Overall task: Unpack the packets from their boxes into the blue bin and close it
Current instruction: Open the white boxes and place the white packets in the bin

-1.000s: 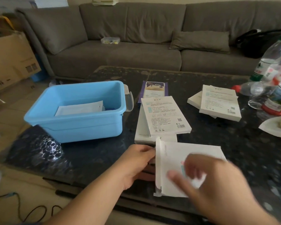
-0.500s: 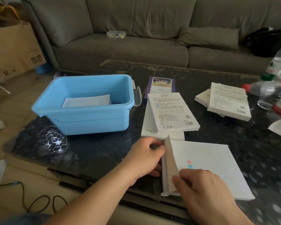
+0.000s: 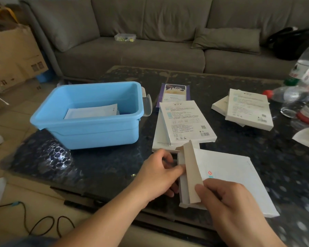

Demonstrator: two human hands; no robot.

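A flat white box [image 3: 239, 177] lies at the table's near edge with its left end flap [image 3: 192, 173] lifted. My right hand [image 3: 227, 200] pinches the lower end of that flap. My left hand [image 3: 161, 173] sits at the box's open left end, fingers curled at the opening. The blue bin [image 3: 89, 125] stands open to the left with white packets [image 3: 93, 112] inside. Its clear lid [image 3: 147, 104] leans behind the bin's right side. A stack of white boxes [image 3: 184, 122] and a purple box [image 3: 174, 93] lie beyond my hands.
Two more white boxes [image 3: 248, 109] lie at the right, with plastic bottles [image 3: 303, 86] and a white plate [image 3: 307, 138] beyond them. A grey sofa [image 3: 150, 41] runs along the back. A cardboard carton [image 3: 12, 56] stands on the floor at left, cables [image 3: 39, 223] below.
My right hand has drawn the end flap further up and open. My left hand has moved in at the opened end. The view has shifted slightly.
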